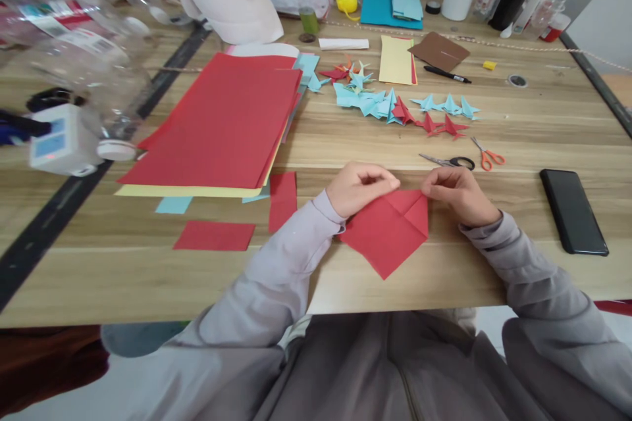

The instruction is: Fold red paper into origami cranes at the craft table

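Observation:
A red sheet of paper [382,237] with crease lines and a folded upper edge is held just above the table near its front edge, one corner pointing toward me. My left hand [363,189] pinches its upper left edge between thumb and fingers. At the upper right corner my right hand [457,194] grips it in a pinch too. Just beyond the right hand lie black-handled scissors [451,162] and orange-handled scissors [488,154]. Farther back sit several folded light blue paper cranes [368,102] and red paper cranes [444,125].
A stack of red sheets [217,125] lies on the left, with red paper pieces [214,236] in front of it. Plastic bottles [99,66] crowd the far left. A phone [574,212] rests at right. A pen [447,74], brown paper [441,51] and tape measure [345,1] are behind.

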Demonstrator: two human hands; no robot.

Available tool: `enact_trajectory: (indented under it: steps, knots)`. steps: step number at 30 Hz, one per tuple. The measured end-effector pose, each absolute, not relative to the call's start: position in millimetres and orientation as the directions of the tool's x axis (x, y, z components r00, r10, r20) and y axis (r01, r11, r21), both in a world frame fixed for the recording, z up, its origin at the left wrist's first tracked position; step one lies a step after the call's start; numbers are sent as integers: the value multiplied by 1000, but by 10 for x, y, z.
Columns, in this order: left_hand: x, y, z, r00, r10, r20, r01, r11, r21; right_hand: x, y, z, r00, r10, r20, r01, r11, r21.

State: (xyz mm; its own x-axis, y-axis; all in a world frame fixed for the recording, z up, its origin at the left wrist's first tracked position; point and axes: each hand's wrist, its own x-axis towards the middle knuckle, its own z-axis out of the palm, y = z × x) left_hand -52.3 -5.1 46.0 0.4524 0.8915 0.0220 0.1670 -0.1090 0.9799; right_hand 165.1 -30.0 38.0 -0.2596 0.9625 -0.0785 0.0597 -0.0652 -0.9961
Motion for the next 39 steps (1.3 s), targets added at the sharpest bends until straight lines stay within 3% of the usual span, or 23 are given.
enact_trajectory:
  steps: [3, 6, 16, 21, 24, 34, 39]
  knots:
    - [-451, -98, 422, 578, 816, 12, 203, -158, 966, 1595, -327, 404, -312, 944, -105, 129, -67, -989]
    - [-456, -105, 416, 591, 806, 30, 217, -194, 957, 1606, -318, 416, -340, 934, -106, 147, -59, -987]
    - [-470, -76, 369, 351, 932, 93, 203, -173, 964, 1590, -332, 426, -348, 929, -124, 103, -94, -990]
    - [-478, -104, 376, 574, 818, -45, 192, -81, 978, 1562, -366, 413, -392, 906, -157, 181, -92, -979]
    - [-460, -121, 370, 611, 790, -46, 188, -89, 978, 1566, -380, 410, -474, 864, -170, 186, -90, -978]
    - [-373, -164, 385, 547, 837, 3, 105, -72, 992, 1535, -409, 418, -493, 854, -167, 246, -48, -968]
    - [-432, -104, 435, 363, 932, 6, 13, -12, 1000, 1566, -386, 419, -408, 910, -73, 216, 18, -976]
